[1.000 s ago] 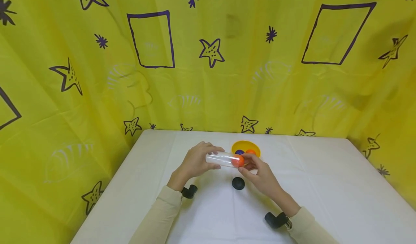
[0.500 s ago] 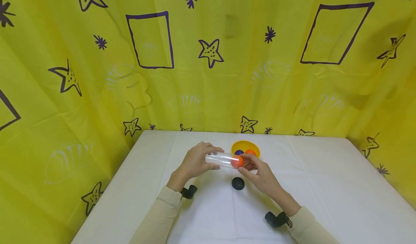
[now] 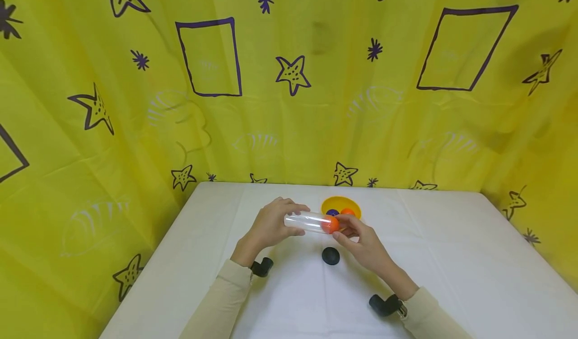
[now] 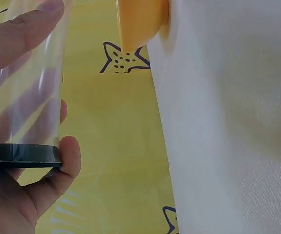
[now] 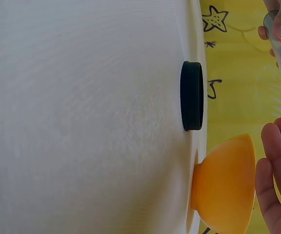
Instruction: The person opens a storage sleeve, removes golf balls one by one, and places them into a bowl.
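My left hand grips a clear plastic tube, which lies almost level above the table. In the left wrist view, a black cap closes the end of the tube nearest the palm. An orange ball sits at the tube's right end, part of it showing through the clear wall. The thumb and forefinger of my right hand pinch that ball at the mouth. The other right fingers extend loosely in the right wrist view, where only the ball's edge shows.
Behind the hands stands a yellow bowl with a purple ball and another orange ball. A loose black cap lies on the white-covered table below the tube. A patterned yellow curtain hangs beyond.
Almost nothing differs. Both hands keep their holds on the tube and the orange ball, and the view shifts very slightly.
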